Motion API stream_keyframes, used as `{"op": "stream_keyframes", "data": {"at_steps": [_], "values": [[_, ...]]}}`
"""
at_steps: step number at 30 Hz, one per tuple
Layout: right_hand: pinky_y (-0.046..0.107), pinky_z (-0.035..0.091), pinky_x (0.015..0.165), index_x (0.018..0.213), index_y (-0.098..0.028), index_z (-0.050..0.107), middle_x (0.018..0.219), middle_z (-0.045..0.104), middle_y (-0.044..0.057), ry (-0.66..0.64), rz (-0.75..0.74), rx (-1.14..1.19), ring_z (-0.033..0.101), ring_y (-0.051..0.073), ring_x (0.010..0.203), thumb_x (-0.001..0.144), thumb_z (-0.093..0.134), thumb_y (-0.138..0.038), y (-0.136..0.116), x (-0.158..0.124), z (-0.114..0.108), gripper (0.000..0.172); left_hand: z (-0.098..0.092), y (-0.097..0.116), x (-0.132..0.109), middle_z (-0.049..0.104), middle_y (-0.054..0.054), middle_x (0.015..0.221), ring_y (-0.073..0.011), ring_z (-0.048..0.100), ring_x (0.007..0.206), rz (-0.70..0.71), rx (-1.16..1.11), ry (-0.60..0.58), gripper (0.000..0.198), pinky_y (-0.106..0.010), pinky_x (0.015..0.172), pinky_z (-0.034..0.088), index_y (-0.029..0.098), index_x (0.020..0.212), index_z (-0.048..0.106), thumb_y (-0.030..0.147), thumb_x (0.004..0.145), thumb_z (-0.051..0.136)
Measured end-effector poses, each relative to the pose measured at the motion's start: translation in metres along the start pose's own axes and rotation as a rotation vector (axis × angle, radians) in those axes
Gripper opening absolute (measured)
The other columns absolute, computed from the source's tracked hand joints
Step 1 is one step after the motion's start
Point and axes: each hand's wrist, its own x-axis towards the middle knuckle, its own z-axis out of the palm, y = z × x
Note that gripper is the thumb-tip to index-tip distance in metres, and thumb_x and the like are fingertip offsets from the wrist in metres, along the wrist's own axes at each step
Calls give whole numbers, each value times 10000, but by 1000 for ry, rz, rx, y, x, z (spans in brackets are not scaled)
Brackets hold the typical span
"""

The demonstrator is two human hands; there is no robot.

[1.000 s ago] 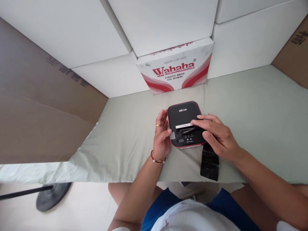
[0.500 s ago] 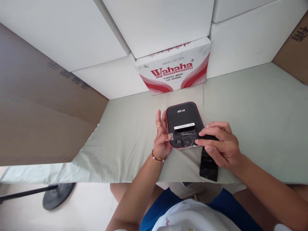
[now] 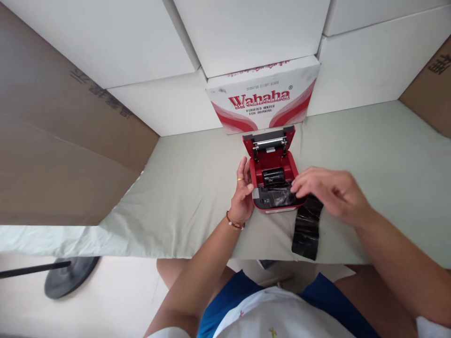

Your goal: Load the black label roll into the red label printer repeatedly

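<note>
A small red and black label printer (image 3: 258, 201) sits on the cloth with its lid (image 3: 268, 135) raised. Inside the red bay lies a shiny black roll (image 3: 274, 176); a piece of clear film (image 3: 281, 197) covers part of the front panel. My left hand (image 3: 242, 197) grips the printer's left side, thumb by a grey tab on the corner. Fingers bent and held together, my right hand (image 3: 326, 190) is at the printer's right edge; whatever its fingertips may hold is hidden. Below it, a crinkled black strip (image 3: 306, 233) rests on the cloth.
Behind the printer stands a Wahaha water carton (image 3: 262, 101) against stacked white boxes (image 3: 169, 103). Brown cardboard (image 3: 66, 155) rises on the left and more (image 3: 431, 89) on the right. A pale green cloth (image 3: 197, 197) covers the table. A black round base (image 3: 72, 277) is on the floor.
The printer's lid has swung up and back, showing the red inside and the black roll. My right hand has lifted slightly and turned its back upward; my left hand still holds the side.
</note>
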Motion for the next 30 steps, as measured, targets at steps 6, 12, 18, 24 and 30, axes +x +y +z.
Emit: {"op": "stream_keyframes", "data": {"at_steps": [6,12,18,24,30], "values": [[370,517,695,863,-260,813,834,810,31,-483,233,-644,737,243,760,981,612,-232,-11,77,1,234,0,-4,7,572,-59,1620,-317,484,1572,-22,16,75,620,-507,1335,361,318,1405,627,482,854,857],[390,558,753,858,-247,839,776,808,120,-500,216,-869,778,294,827,916,701,-236,14,97,44,150,-4,-10,10,610,-61,1558,-310,520,1519,-11,17,80,632,-490,1286,397,315,1392,627,490,836,874],[391,555,659,869,-223,823,783,810,139,-534,228,-923,777,308,754,872,716,-215,23,97,52,108,-4,-13,12,597,-56,1558,-316,526,1506,6,35,73,642,-494,1267,397,326,1400,602,506,840,859],[373,574,705,1162,-263,800,1066,841,69,-471,77,-777,769,259,840,914,694,-283,-10,82,-1,271,-3,-12,13,631,-52,1508,-314,526,1501,20,15,76,616,-494,1287,391,322,1352,640,483,813,893],[400,523,611,1308,-285,813,951,832,99,-293,187,-713,716,189,688,968,407,-908,-1,15,-105,818,-4,-11,13,645,-49,1487,-303,547,1475,3,-4,90,594,-480,1245,444,320,1333,658,456,806,896]]}}
